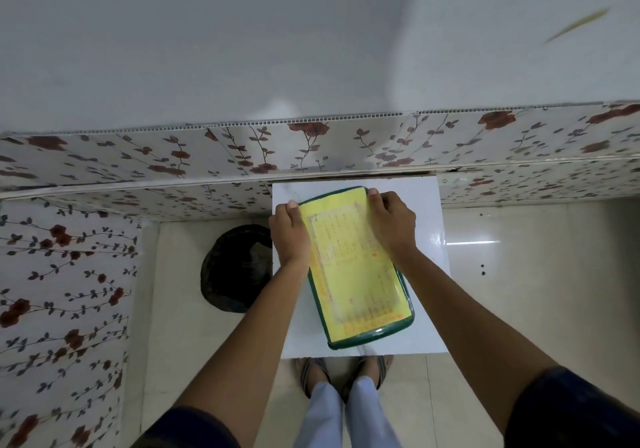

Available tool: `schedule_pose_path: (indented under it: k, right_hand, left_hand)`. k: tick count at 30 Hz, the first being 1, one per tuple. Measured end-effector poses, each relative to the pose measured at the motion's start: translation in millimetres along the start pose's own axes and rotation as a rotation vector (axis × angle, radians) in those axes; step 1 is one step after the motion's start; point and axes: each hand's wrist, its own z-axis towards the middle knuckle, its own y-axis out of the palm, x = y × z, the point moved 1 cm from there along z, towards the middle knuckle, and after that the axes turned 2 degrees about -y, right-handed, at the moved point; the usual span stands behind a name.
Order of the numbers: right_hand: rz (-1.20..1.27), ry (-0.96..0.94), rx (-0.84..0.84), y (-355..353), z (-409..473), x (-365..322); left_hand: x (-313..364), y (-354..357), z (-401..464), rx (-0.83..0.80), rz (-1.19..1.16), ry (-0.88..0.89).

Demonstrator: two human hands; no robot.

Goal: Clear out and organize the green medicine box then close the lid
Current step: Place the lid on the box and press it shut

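Observation:
The green medicine box [372, 338] lies on a small white table [424, 309], its lid down and covered by a yellow printed sheet [349, 274]. My left hand [289, 234] grips the box's far left edge, fingers curled over the rim. My right hand [389, 219] holds the far right corner, fingertips over the far edge. What is inside the box is hidden by the lid.
A black bin with a dark bag [237, 267] stands on the floor left of the table. Floral-patterned wall panels [62, 274] rise at the left and behind the table. My sandalled feet [343, 375] stand just under the table's near edge on pale tiles.

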Motion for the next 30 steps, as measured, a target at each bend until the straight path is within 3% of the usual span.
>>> schedule_pose_path:
  k: [4,8,16,30]
  right_hand:
    - [-0.039,0.137,-0.051,-16.5,-49.7,31.2]
    - [-0.012,0.22,0.072,-13.7,-91.4,54.0]
    - [-0.074,0.264,0.141,-4.9,-87.1,63.7]
    - [-0.255,0.17,0.121,-5.4,-90.3,55.5]
  left_hand:
    - [-29.1,-12.8,-50.0,-0.034,-0.019,-0.169]
    - [-42.5,-5.4,-107.5,0.078,-0.064,-0.293]
    - [-40.3,-2.7,-112.1,0.127,0.06,-0.287]
    - [-37.8,-2.6,-111.9,0.094,0.017,-0.323]
